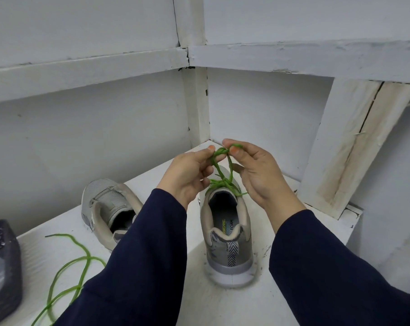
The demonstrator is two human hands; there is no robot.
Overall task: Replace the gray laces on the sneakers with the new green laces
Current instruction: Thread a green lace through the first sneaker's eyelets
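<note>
- Green lace (219, 169) pinched by both hands above the right sneaker (226, 229), strands running down to a knot at the top of the tongue, about 12 o'clock from the shoe opening.
- Left hand (187, 175) closed on the lace: thumb and forefinger pinch a twisted loop, other fingers curled in.
- Right hand (258, 170) also closed on the lace, thumb and forefinger gripping the loop just beside the left fingertips; the two hands almost touch at the top.
- Right sneaker is grey, upright, heel toward the camera, toe pointing to 12 o'clock; sits on the white shelf (246, 302) near centre.
- Left sneaker (110, 208) at 9 o'clock of the right one, apart from it, heel partly hidden by the left sleeve (140, 255); no lace visible on the part shown.
- Second green lace (65, 278) lies loose on the shelf at 7 o'clock, looping, part runs under the left sleeve and off the bottom edge.
- Dark patterned thing (1, 262) at the far 8 o'clock edge, cut off by the frame, cannot tell what it is.
- Both sleeves navy; right sleeve (328, 267) fills the 5 o'clock corner.
- White painted wall (81, 149) and wooden beams behind, a worn plank (354, 147) leaning at 2 o'clock.
</note>
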